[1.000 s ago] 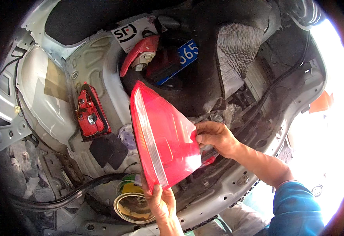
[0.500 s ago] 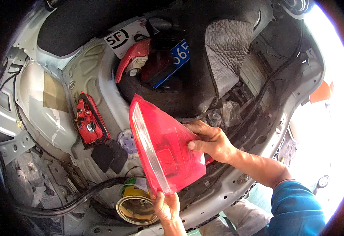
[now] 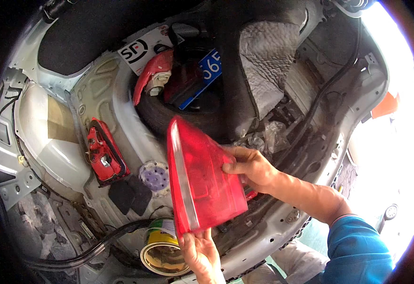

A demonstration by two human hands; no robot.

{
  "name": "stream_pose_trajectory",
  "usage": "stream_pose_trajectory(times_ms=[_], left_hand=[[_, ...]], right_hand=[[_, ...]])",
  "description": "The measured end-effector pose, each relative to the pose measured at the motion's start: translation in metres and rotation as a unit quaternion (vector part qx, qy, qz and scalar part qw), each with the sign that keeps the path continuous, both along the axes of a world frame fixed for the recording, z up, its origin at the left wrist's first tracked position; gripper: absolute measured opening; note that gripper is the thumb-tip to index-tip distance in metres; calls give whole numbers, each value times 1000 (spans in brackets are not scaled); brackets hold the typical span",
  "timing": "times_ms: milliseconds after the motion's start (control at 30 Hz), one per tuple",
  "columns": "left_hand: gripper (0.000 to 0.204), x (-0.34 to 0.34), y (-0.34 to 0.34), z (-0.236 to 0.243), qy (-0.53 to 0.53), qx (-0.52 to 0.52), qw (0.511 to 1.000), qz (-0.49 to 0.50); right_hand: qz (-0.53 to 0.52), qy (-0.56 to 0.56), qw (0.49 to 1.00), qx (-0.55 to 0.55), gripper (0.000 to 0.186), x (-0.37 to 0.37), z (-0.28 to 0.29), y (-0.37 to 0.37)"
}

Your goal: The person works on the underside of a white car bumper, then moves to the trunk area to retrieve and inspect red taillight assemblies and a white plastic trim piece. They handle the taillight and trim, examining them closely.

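Both hands hold a large red tail-light cover (image 3: 202, 182), with a pale vertical strip along its left side, over the open car trunk. My left hand (image 3: 199, 252) grips its bottom end from below, fingers partly hidden behind it. My right hand (image 3: 253, 168) pinches its right edge, thumb on the red face. Just below, beside my left hand, sits a yellow-and-green tin can (image 3: 154, 229) with a shiny rim. A second red lamp (image 3: 106, 156), its back side up, lies to the left, near a lavender perforated disc (image 3: 152, 177).
A spare tire (image 3: 150, 120) holds a red lamp (image 3: 145, 75) and blue plate (image 3: 197, 80), beside a white box (image 3: 133, 52). Grey crinkled insulation (image 3: 268, 57) lies right of them. A black seal (image 3: 84, 255) crosses lower left; the trunk's metal edge (image 3: 273, 234) runs at lower right.
The tail-light cover has dropped slightly in view, its top tip shifting down and right, with both hands still on it. The background has shifted a little leftward in the picture.
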State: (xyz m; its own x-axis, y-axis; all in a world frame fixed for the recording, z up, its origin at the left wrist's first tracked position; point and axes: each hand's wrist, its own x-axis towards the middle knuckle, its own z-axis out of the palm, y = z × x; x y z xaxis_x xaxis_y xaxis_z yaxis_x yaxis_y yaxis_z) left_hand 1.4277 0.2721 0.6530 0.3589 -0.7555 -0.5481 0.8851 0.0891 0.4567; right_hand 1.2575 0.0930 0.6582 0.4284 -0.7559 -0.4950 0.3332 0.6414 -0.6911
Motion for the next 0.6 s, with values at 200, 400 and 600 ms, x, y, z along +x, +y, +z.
stream_pose_trajectory(times_ms=[200, 400, 600], left_hand=[[44, -32, 47, 19, -277, 152, 936, -155], [43, -45, 98, 2, -716, 72, 600, -348], [47, -53, 94, -22, -788, 91, 433, -428]], right_hand=[[-129, 32, 991, 9, 52, 15, -27, -47], [-278, 120, 953, 7, 53, 46, -79, -97], [-355, 136, 925, 32, 49, 55, -118, -122]])
